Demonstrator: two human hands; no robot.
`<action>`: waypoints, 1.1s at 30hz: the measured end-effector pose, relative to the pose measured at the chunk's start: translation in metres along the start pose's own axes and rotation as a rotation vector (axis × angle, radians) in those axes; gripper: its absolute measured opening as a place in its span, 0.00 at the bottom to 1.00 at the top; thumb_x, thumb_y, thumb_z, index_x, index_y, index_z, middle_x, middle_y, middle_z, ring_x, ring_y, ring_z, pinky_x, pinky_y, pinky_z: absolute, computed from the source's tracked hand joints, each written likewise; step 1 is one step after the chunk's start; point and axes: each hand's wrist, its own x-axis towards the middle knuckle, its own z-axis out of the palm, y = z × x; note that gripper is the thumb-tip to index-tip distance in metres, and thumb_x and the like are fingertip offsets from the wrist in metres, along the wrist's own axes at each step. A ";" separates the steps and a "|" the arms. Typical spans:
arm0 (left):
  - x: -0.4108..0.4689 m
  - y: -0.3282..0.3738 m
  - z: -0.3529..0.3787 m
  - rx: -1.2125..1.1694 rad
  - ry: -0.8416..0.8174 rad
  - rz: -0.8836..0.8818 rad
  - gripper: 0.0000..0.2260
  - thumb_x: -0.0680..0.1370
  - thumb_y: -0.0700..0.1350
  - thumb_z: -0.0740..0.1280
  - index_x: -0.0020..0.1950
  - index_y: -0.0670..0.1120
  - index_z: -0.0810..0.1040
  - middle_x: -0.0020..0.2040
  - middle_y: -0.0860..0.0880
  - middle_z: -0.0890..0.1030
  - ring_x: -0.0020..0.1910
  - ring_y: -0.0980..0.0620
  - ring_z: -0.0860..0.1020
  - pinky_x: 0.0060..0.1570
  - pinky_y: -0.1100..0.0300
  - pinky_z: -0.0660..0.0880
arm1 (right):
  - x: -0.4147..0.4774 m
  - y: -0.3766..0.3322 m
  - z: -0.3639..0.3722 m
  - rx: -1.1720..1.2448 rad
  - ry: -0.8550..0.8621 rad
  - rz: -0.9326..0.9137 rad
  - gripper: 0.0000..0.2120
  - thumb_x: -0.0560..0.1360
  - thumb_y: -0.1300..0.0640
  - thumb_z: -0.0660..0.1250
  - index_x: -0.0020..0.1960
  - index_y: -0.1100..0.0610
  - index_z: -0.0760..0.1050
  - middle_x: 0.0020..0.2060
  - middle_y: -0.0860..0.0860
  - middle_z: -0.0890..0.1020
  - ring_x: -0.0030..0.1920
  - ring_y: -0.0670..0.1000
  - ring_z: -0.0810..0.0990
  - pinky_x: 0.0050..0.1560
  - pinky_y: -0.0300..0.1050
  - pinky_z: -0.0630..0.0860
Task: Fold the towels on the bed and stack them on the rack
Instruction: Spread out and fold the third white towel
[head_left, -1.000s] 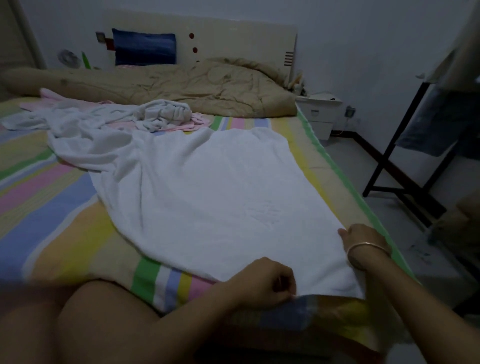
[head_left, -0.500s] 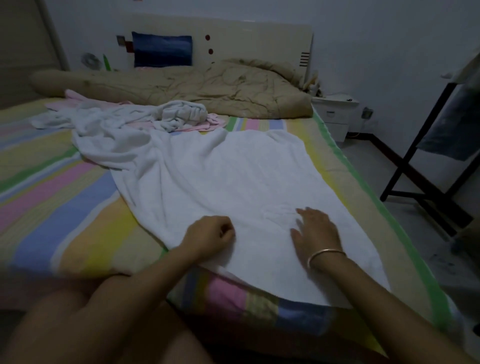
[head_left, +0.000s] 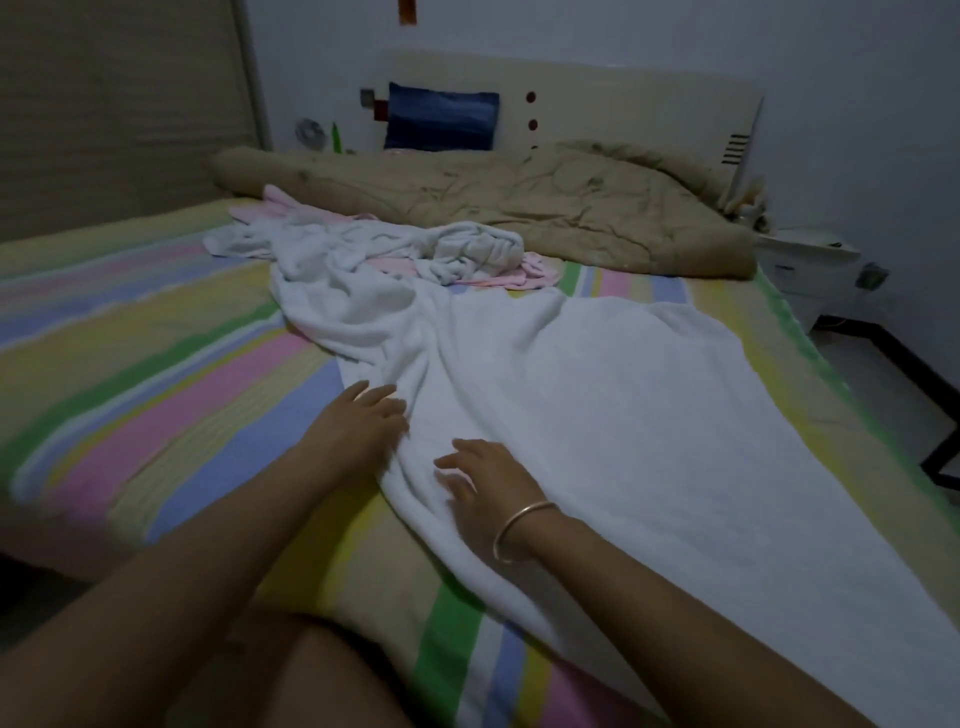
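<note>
A large white towel (head_left: 597, 405) lies spread along the striped bed (head_left: 156, 374), flat near me and bunched at its far left end. My left hand (head_left: 363, 421) rests at the towel's left edge with fingers extended. My right hand (head_left: 483, 478), a gold bangle on its wrist, lies flat on the towel just right of that edge, fingers spread. Further back a crumpled white towel (head_left: 467, 252) sits on a pink towel (head_left: 519, 275). The rack is out of view except a dark leg (head_left: 940, 462) at the far right.
A rumpled tan quilt (head_left: 519, 208) lies across the head of the bed, with a blue pillow (head_left: 441, 122) against the headboard. A white nightstand (head_left: 810, 275) stands right of the bed. My bare knee (head_left: 311, 675) is at the bed's near edge.
Both hands left the towel's near corners and slid forward and left across it to its left edge. My left hand uncurled. The view turned left, so the rack dropped out of sight.
</note>
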 end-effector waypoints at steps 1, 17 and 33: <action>0.001 -0.015 0.006 0.015 0.027 0.007 0.20 0.54 0.43 0.80 0.44 0.52 0.84 0.51 0.50 0.84 0.56 0.45 0.81 0.54 0.47 0.77 | 0.019 -0.007 0.003 0.019 -0.017 0.016 0.16 0.80 0.55 0.58 0.66 0.51 0.73 0.67 0.51 0.72 0.67 0.53 0.70 0.66 0.46 0.66; -0.040 -0.114 -0.011 -1.139 0.003 -0.446 0.06 0.78 0.44 0.68 0.51 0.48 0.84 0.46 0.53 0.84 0.45 0.57 0.81 0.48 0.63 0.76 | 0.190 -0.103 -0.032 -0.619 -0.546 0.359 0.09 0.76 0.57 0.63 0.46 0.61 0.80 0.39 0.53 0.82 0.41 0.54 0.79 0.44 0.44 0.75; -0.018 -0.172 0.063 -1.812 0.015 -1.255 0.14 0.80 0.29 0.53 0.59 0.34 0.75 0.49 0.37 0.81 0.40 0.48 0.82 0.37 0.60 0.81 | 0.253 -0.144 0.067 -0.393 -0.116 0.037 0.12 0.76 0.54 0.64 0.58 0.54 0.73 0.55 0.54 0.77 0.54 0.58 0.77 0.49 0.45 0.70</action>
